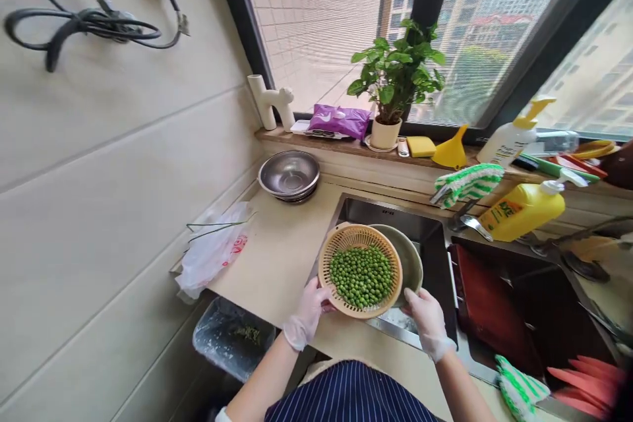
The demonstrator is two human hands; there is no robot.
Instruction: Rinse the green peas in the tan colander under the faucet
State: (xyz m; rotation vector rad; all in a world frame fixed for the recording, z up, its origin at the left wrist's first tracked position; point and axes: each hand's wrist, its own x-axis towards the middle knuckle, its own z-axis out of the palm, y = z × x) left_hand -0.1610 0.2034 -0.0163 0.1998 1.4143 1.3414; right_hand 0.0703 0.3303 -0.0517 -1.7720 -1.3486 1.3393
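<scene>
A round tan plastic colander (pixel 326 269) holds a heap of green peas (pixel 361 275). My left hand (pixel 313 306), in a clear glove, grips its lower left rim. Partly behind the colander is a greenish-grey bowl (pixel 411 264), tilted over the sink. Gloved too, my right hand (pixel 424 316) is closed on that bowl's lower right rim, thumb on the near side. The colander covers the bowl's left part, so its contents are mostly hidden. Both vessels are above the left basin of the steel sink (pixel 435 237).
Stacked metal bowls (pixel 289 175) stand at the counter's back left. A plastic bag (pixel 212 254) with green stalks lies by the wall, above a bin (pixel 232 336). Right of the basin are a faucet (pixel 477 225), a yellow soap bottle (pixel 524 211) and a reddish-brown board (pixel 489 290).
</scene>
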